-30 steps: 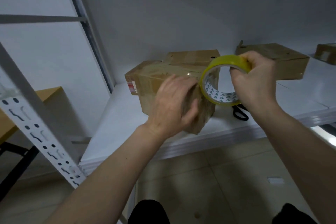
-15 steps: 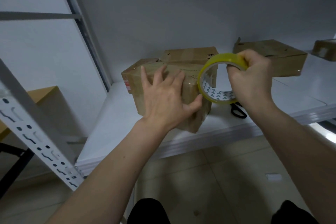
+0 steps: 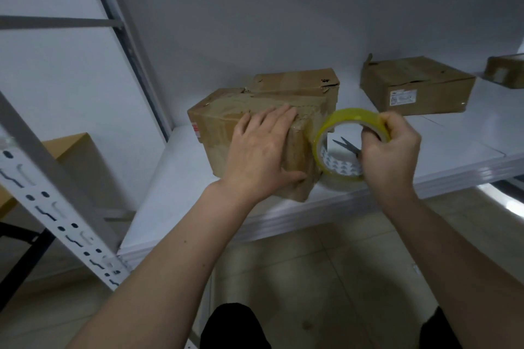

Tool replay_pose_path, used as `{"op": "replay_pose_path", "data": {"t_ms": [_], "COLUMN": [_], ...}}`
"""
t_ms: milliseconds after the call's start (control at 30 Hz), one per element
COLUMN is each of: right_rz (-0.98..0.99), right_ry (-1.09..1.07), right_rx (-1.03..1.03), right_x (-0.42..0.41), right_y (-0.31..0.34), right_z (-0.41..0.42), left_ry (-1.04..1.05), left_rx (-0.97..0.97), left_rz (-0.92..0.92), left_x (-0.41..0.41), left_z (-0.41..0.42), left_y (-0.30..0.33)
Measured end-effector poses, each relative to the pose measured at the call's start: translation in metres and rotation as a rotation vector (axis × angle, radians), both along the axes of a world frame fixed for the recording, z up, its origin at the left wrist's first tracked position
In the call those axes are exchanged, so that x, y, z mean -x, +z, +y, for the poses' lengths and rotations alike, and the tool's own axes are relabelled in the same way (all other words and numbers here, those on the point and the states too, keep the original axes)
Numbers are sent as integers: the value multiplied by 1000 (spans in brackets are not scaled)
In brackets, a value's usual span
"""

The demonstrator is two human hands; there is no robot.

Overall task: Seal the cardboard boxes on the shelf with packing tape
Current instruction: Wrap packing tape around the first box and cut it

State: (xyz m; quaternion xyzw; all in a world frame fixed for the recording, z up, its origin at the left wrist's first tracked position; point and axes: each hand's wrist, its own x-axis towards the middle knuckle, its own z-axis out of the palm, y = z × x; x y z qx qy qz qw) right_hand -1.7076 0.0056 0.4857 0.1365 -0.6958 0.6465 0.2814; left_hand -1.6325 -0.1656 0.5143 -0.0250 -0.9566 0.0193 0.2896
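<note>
Far to your left stands the slotted rack upright (image 3: 54, 201), and the shelf (image 3: 181, 187) runs rightward from it. Near the shelf's front edge, toward its left end, sits the front box (image 3: 221, 125), one corner turned toward you and its long axis running from that corner back and left across the shelf. Your left hand (image 3: 261, 156) lies flat on the near side of this box, fingers (image 3: 279, 117) straight and reaching the top edge, thumb pressed low near the corner; it pins the box and grips nothing. A second box (image 3: 297, 82) touches the first from behind. Just beside the near corner, to its right, is the tape roll (image 3: 340, 147), standing on edge with its open core facing you and its left rim against the box. Your right hand (image 3: 391, 153) holds the roll, thumb over the outer band and the other digits hooked through the core. A strip seems to run from roll to box, though it is too clear to be sure. The coming move turns on this: the box lies left of the roll, so the tape must pull away rightward, along the box's face, while your left hand, the nearer one, smooths it down. Scissors (image 3: 347, 146) lie on the shelf behind the roll. Further right rests a third box (image 3: 416, 88), well apart, and a fourth box (image 3: 504, 71) at the right end.
</note>
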Motion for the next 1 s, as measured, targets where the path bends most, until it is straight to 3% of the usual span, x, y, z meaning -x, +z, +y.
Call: {"op": "replay_pose_path", "data": {"t_ms": [133,233,367,467,600,733,867,1000], "right_rz": [-41,-67,-61,-66,-125,-304,-695,-838], "right_ry": [0,25,38,33,84,195,405,586], "right_rx": [-36,-38,-77,-111,-125,190,705,848], "right_x": [-6,-3,1,1,2,-6,-10,-26], "right_y": [-30,-28,-22,-19,-15,-7,-4,-8], "right_z": [-5,-6,-3,1,-2,-26,-61,-88], "left_ry": [-11,42,255,264,288,366,398,390], "left_rx": [41,-134,-227,-433,-456,-522,-502,-525], "left_rz": [-24,-47,-153,-211,-174,-133,-139,-128], "left_x": [-4,-3,17,24,24,28,35,34], "left_z": [-5,1,10,13,2,-19,-29,-31], "left_y": [3,17,32,30,31,41,50,58]}}
